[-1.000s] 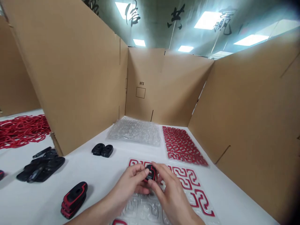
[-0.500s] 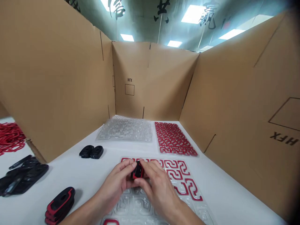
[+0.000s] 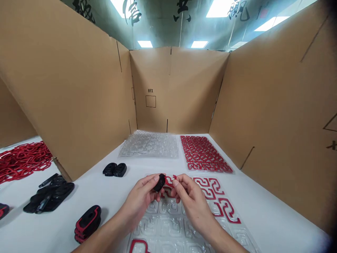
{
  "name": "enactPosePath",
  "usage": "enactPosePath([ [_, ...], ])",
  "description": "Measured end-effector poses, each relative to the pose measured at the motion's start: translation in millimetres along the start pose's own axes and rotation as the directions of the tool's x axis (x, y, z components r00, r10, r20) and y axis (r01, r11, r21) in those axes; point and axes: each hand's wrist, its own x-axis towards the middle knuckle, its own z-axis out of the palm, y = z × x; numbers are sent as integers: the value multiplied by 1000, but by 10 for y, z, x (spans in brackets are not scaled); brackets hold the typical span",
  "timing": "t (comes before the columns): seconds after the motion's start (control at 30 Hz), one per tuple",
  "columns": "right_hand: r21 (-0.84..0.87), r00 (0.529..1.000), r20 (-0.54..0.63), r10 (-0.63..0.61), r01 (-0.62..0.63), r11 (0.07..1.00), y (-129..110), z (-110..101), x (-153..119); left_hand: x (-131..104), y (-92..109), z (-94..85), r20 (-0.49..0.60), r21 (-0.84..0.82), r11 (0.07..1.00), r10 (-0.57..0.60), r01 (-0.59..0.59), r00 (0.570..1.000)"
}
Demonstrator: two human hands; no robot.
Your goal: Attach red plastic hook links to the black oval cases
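Note:
My left hand [image 3: 143, 191] grips a small black oval casing [image 3: 159, 182] between thumb and fingers, above the back part of a clear plastic tray [image 3: 171, 225]. Just right of it, my right hand [image 3: 191, 195] pinches a thin red trim piece [image 3: 169, 181] at its fingertips. Whether this trim touches the casing I cannot tell. The tray below has bare moulded hollows in its middle and red curved trims [image 3: 229, 211] at its right side. Another red trim [image 3: 139, 246] lies at its near left.
A stack of black-and-red casings [image 3: 88, 223] stands left of my left forearm. Two black piles [image 3: 115, 169] sit farther back; black parts [image 3: 50, 193] and loose red trims [image 3: 25, 160] lie left. Behind are clear trays [image 3: 150, 144] and a full red-trim tray [image 3: 204, 154]. Cardboard walls [image 3: 179, 91] surround.
My hands have moved apart slightly. The casing between them showed red along its edge before; now its black side shows in my left hand, with red trim at my right fingertips. The view has shifted left.

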Motion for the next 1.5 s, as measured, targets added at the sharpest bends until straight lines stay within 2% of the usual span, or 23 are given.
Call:
enactPosePath([
  [0.07,91,998,42,44,-47,995,6,35,8,0,11,-11,-2,59,998,21,-21,1000],
  [0.17,208,991,70,113,-126,970,37,60,39,-17,30,-7,-9,229,968,108,-103,994],
  [0.3,342,981,51,190,-196,919,95,38,89,-55,33,29,-4,502,834,267,-229,964],
  [0.37,372,980,43,196,-197,907,111,20,101,-65,21,38,31,550,792,296,-263,955],
  [0.53,347,991,19,134,-132,928,67,-17,90,-59,0,25,15,428,882,213,-199,977],
  [0.77,332,995,8,103,-100,938,-30,-32,68,-75,5,57,72,337,922,175,-189,982],
  [0.93,354,994,7,105,-100,930,-30,-26,50,-40,25,23,-41,350,922,189,-163,981],
  [1.03,354,995,-1,101,-94,930,-34,-22,52,-40,33,6,-38,349,921,197,-172,980],
  [1.17,350,997,-5,79,-72,934,-40,-23,62,-56,37,33,-41,293,949,137,-119,990],
  [1.27,285,999,-16,46,-40,958,-39,-14,32,-56,46,55,-7,254,961,118,-113,993],
  [1.37,72,996,-46,-70,73,995,-31,3,-38,-42,52,48,31,263,958,110,-114,993],
  [1.43,-135,978,-37,-208,201,970,-27,10,-82,-33,50,33,18,277,954,114,-115,993],
  [1.5,-296,947,4,-320,307,905,-27,4,-105,-33,41,23,2,304,945,125,-120,992],
])
